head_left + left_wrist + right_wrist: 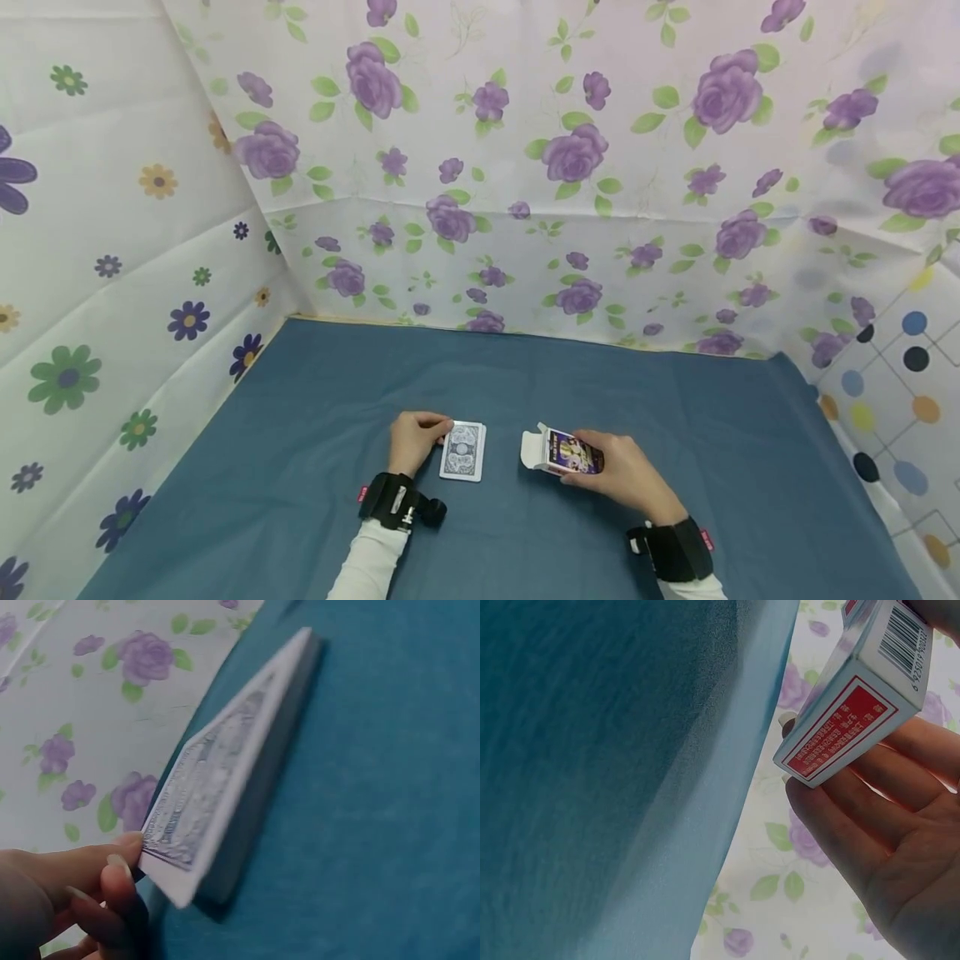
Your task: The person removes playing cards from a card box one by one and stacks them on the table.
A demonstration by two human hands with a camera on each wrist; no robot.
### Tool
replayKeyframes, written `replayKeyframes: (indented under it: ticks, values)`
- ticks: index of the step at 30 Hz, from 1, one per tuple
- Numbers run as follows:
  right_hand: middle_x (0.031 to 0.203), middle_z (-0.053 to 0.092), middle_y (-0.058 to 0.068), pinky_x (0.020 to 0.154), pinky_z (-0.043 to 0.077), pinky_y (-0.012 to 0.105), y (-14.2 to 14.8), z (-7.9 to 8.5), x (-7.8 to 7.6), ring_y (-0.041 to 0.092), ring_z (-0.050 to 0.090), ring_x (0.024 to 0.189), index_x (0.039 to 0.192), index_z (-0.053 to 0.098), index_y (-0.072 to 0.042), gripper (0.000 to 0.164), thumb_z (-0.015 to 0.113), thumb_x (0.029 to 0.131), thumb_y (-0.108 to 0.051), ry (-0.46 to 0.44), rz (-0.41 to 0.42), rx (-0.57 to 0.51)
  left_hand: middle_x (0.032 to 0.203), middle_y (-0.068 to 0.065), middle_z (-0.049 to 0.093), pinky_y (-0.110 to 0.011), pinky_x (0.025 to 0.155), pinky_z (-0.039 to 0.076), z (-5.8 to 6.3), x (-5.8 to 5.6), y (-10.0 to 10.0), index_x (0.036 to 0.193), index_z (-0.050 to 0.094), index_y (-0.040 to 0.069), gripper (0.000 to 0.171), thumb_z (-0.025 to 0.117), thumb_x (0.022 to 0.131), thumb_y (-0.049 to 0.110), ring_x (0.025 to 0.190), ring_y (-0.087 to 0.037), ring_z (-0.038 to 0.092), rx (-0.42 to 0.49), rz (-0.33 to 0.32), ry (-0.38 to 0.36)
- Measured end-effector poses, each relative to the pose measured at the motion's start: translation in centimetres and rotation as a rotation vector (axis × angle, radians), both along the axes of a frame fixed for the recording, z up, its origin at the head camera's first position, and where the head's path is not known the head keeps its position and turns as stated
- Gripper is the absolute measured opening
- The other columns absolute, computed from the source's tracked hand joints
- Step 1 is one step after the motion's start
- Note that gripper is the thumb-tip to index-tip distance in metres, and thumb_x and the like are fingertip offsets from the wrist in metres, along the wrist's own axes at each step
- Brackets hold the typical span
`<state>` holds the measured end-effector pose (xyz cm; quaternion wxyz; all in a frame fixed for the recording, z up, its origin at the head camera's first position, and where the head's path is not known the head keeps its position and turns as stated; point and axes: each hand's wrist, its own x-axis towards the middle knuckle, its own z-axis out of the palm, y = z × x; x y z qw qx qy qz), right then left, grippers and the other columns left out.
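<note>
A stack of playing cards [462,452] lies face down on the blue cloth, its patterned grey-blue backs up. At its far left corner, my left hand [417,442] pinches a playing card [206,791] between thumb and fingers. In the left wrist view that card looks slightly raised from the darker stack side beneath; how many cards are pinched cannot be told. To the right, my right hand [621,471] grips a card box [573,452] above the cloth. The box's white flap [533,450] hangs open toward the cards. Its barcode and red label panel show in the right wrist view.
Blue cloth [315,375] covers the table. Behind it rises a floral curtain [510,167], with patterned sheets on the left [112,333] and right [911,400]. Both wrists carry black straps with cameras.
</note>
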<state>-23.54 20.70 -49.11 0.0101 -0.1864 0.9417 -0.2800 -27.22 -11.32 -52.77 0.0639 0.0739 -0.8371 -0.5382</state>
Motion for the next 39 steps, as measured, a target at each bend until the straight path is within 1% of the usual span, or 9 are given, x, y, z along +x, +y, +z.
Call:
replayKeyframes:
  ticks: [7,16,21,24,28,30,32,35,39]
  values:
    - [0.113,0.070,0.005,0.073,0.048,0.026,-0.5,0.3,0.2,0.005,0.059,0.085,0.125,0.065,-0.009,0.065,0.081,0.074,-0.047,0.012,0.011,0.005,0.079,-0.013,0.073,-0.026,0.054,0.047,-0.4,0.2,0.4,0.093,0.077,0.003,0.013,0.074,0.085,0.013,0.055,-0.011,0.059,-0.043,0.006,0.047]
    - [0.112,0.069,0.003,0.071,0.047,0.024,-1.0,0.3,0.3,0.003,0.058,0.083,0.125,0.064,-0.011,0.065,0.079,0.075,-0.048,0.002,0.046,0.018,0.077,-0.011,0.072,-0.028,0.055,0.048,-0.7,0.3,0.4,0.095,0.077,0.003,0.015,0.074,0.085,0.014,0.056,-0.012,0.059,-0.048,0.013,0.021]
    - [0.113,0.069,0.005,0.073,0.048,0.027,-1.2,0.4,0.3,0.006,0.060,0.086,0.125,0.064,-0.009,0.066,0.079,0.075,-0.050,0.021,0.061,0.024,0.075,-0.008,0.064,-0.025,0.058,0.043,0.2,0.7,0.7,0.100,0.074,0.003,0.019,0.070,0.090,0.019,0.059,-0.008,0.053,-0.121,0.023,0.099]
    - [0.115,0.069,0.006,0.076,0.050,0.030,-1.4,0.6,0.4,0.009,0.062,0.091,0.124,0.064,-0.007,0.067,0.079,0.075,-0.049,0.047,0.082,0.033,0.076,-0.007,0.063,-0.024,0.058,0.041,1.8,2.0,1.8,0.099,0.072,0.004,0.017,0.067,0.092,0.018,0.062,-0.008,0.051,-0.121,-0.070,0.156]
    - [0.117,0.069,0.007,0.079,0.052,0.033,-1.7,0.9,0.9,0.013,0.065,0.096,0.125,0.064,-0.006,0.066,0.081,0.074,-0.045,0.077,0.106,0.049,0.078,-0.008,0.068,-0.022,0.057,0.045,3.9,4.4,4.7,0.090,0.073,0.004,0.013,0.067,0.091,0.016,0.062,-0.007,0.056,-0.058,-0.355,0.154]
    - [0.117,0.069,0.008,0.079,0.052,0.035,-1.9,1.2,1.1,0.015,0.065,0.097,0.125,0.064,-0.006,0.066,0.081,0.074,-0.044,0.091,0.114,0.051,0.075,-0.007,0.068,-0.021,0.055,0.045,4.4,5.2,6.2,0.086,0.072,0.005,0.013,0.067,0.091,0.016,0.059,-0.004,0.056,-0.058,-0.453,0.124]
    - [0.117,0.069,0.008,0.080,0.052,0.036,-2.1,1.5,1.2,0.017,0.065,0.098,0.125,0.064,-0.006,0.065,0.081,0.075,-0.044,0.104,0.119,0.052,0.071,-0.005,0.066,-0.021,0.053,0.043,4.5,5.6,7.3,0.085,0.069,0.005,0.013,0.066,0.090,0.016,0.057,-0.002,0.052,-0.070,-0.479,0.100]
    - [0.118,0.068,0.008,0.080,0.052,0.037,-2.4,1.9,1.4,0.018,0.065,0.098,0.125,0.063,-0.006,0.065,0.081,0.074,-0.042,0.110,0.121,0.056,0.067,-0.002,0.061,-0.022,0.051,0.038,4.5,5.8,8.0,0.085,0.065,0.007,0.012,0.064,0.092,0.017,0.054,-0.005,0.047,-0.088,-0.463,0.058]
    - [0.118,0.068,0.008,0.081,0.051,0.036,-2.4,2.2,1.4,0.018,0.065,0.099,0.125,0.063,-0.007,0.064,0.082,0.074,-0.040,0.112,0.115,0.069,0.070,-0.002,0.058,-0.024,0.051,0.037,4.8,5.8,7.9,0.090,0.062,0.006,0.015,0.061,0.095,0.020,0.056,-0.010,0.047,-0.015,-0.498,-0.034]
